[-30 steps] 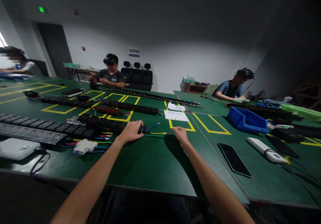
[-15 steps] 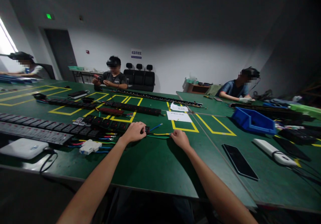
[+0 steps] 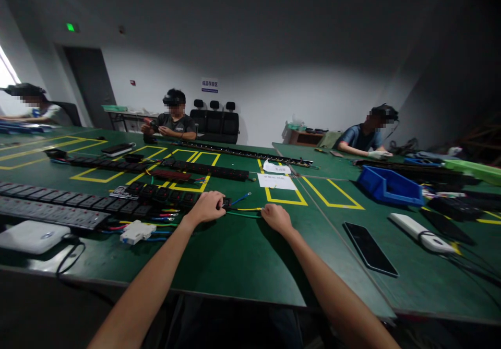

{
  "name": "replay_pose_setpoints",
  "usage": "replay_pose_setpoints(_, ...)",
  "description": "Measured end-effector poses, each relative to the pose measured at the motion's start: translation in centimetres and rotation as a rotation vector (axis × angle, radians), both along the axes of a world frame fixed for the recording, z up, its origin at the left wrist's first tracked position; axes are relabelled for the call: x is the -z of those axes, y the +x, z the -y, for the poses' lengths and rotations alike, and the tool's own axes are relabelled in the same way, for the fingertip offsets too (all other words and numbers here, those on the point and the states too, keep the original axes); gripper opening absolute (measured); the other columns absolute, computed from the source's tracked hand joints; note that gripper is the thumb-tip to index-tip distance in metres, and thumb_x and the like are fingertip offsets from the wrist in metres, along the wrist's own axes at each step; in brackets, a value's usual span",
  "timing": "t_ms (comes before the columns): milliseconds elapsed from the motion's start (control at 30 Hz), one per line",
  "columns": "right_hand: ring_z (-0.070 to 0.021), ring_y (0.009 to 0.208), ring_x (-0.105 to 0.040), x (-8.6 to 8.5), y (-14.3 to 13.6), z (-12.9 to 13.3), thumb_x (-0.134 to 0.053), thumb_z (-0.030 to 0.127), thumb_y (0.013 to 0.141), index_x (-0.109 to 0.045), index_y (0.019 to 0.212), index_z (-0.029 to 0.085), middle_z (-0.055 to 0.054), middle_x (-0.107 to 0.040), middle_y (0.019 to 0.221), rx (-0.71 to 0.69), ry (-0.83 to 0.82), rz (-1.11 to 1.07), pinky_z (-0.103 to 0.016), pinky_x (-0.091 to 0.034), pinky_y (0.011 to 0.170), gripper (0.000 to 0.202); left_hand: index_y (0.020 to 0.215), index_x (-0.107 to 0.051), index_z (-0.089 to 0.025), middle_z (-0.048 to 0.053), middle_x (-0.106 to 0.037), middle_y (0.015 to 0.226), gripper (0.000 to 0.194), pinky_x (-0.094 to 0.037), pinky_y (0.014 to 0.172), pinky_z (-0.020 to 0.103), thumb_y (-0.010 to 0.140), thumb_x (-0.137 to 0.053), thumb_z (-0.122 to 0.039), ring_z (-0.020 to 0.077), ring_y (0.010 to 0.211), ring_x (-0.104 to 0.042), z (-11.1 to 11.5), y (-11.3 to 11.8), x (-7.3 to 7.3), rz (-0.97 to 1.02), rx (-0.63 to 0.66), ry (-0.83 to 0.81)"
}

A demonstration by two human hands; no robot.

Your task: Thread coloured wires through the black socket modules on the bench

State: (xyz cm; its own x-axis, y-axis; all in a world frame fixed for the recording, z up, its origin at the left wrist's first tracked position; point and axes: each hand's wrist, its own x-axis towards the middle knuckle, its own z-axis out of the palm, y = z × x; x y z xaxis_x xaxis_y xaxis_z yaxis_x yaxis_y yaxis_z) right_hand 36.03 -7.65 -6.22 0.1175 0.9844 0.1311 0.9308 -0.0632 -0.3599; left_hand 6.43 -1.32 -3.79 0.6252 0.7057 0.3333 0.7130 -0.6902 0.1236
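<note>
My left hand (image 3: 206, 207) is closed over the right end of a black socket strip (image 3: 166, 194) lying on the table. From that end a blue wire (image 3: 241, 199) with a ring terminal sticks out free to the right. Below it, a yellow wire (image 3: 245, 209) and a green wire (image 3: 243, 215) run across to my right hand (image 3: 276, 217). The fingers of that hand are curled shut at the green wire's end, which they hide. The yellow wire's tip lies against the fingers; whether it is gripped too, I cannot tell.
Left of me lie a grey socket strip (image 3: 50, 211), a white breaker-like block (image 3: 136, 232) and a white device (image 3: 33, 236). To the right are a phone (image 3: 370, 249), a white power bank (image 3: 418, 232) and a blue bin (image 3: 387, 186). Paper sheets (image 3: 277, 181) lie ahead. Several co-workers sit around the table.
The whole view has shifted slightly, so things appear a little further left. Both hands keep nearly the same places on the strip and the wires.
</note>
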Motion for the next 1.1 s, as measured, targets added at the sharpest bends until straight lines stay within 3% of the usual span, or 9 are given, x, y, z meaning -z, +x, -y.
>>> replay_pose_setpoints(233,-0.0165,0.077,-0.059,-1.1,0.8,-0.2,-0.062,0.037,0.094,-0.065,0.078,0.020,-0.004,-0.067,0.084,-0.015,-0.040,-0.124,-0.024,-0.032,0.063,0.023,0.117,-0.066,-0.017,0.010,-0.065,0.125,0.031,-0.052,0.098,0.049,0.097,-0.066,-0.040,0.0254,0.113,-0.063,-0.1,0.1,-0.7,0.014,0.015,-0.018)
replay_pose_setpoints(333,-0.0135,0.068,-0.057,-2.2,3.4,0.1,-0.066,0.050,0.090,-0.068,0.079,0.019,-0.002,-0.066,0.077,-0.083,-0.146,-0.236,-0.022,-0.036,0.061,0.033,0.103,-0.068,-0.016,0.009,-0.067,0.120,0.028,-0.050,0.099,0.048,0.094,-0.068,-0.042,0.0248,0.111,-0.062,-0.2,0.1,-0.8,0.028,0.018,-0.027)
replay_pose_setpoints(433,-0.0119,0.062,-0.055,-3.5,7.8,2.2,-0.061,0.058,0.090,-0.071,0.085,0.017,-0.001,-0.064,0.073,-0.098,-0.234,-0.350,-0.022,-0.039,0.058,0.043,0.078,-0.065,-0.019,0.009,-0.068,0.120,0.025,-0.046,0.099,0.047,0.085,-0.070,-0.042,0.0267,0.109,-0.062,-0.3,0.2,-0.8,0.064,0.018,-0.024)
replay_pose_setpoints(533,-0.0122,0.065,-0.053,-4.4,13.6,6.1,-0.052,0.066,0.090,-0.070,0.093,0.018,-0.001,-0.063,0.077,0.013,-0.206,-0.397,-0.023,-0.038,0.058,0.051,0.066,-0.058,-0.021,0.008,-0.070,0.119,0.031,-0.044,0.097,0.044,0.082,-0.064,-0.048,0.0285,0.107,-0.063,-0.4,0.4,-0.9,0.099,0.016,-0.025)
replay_pose_setpoints(633,-0.0153,0.072,-0.054,-5.0,19.7,10.8,-0.067,0.066,0.074,-0.064,0.091,0.018,-0.001,-0.061,0.079,0.222,-0.176,-0.369,-0.025,-0.039,0.061,0.051,0.064,-0.056,-0.021,0.008,-0.071,0.119,0.041,-0.044,0.095,0.044,0.083,-0.059,-0.058,0.0293,0.106,-0.064,-0.4,0.5,-0.9,0.109,0.014,-0.029)
replay_pose_setpoints(767,-0.0218,0.077,-0.058,-5.0,25.9,15.3,-0.078,0.068,0.055,-0.061,0.097,0.018,-0.003,-0.062,0.079,0.467,-0.233,-0.334,-0.029,-0.038,0.062,0.067,0.064,-0.056,-0.022,0.009,-0.071,0.118,0.044,-0.044,0.095,0.043,0.083,-0.057,-0.061,0.0302,0.108,-0.064,-0.5,0.6,-1.0,0.108,0.013,-0.026)
replay_pose_setpoints(900,-0.0218,0.069,-0.058,-4.3,28.5,16.5,-0.082,0.069,0.045,-0.063,0.101,0.018,-0.002,-0.062,0.072,0.518,-0.360,-0.347,-0.029,-0.034,0.056,0.079,0.064,-0.056,-0.022,0.010,-0.071,0.118,0.044,-0.044,0.094,0.045,0.084,-0.056,-0.061,0.0314,0.109,-0.064,-0.4,0.5,-1.0,0.101,0.011,-0.019)
replay_pose_setpoints(1100,-0.0186,0.064,-0.056,-3.1,29.3,15.7,-0.085,0.068,0.043,-0.062,0.106,0.021,0.002,-0.060,0.069,0.493,-0.420,-0.352,-0.026,-0.029,0.053,0.082,0.063,-0.055,-0.022,0.010,-0.071,0.116,0.043,-0.044,0.093,0.046,0.083,-0.056,-0.061,0.0323,0.109,-0.064,-0.4,0.6,-1.1,0.103,0.011,-0.012)
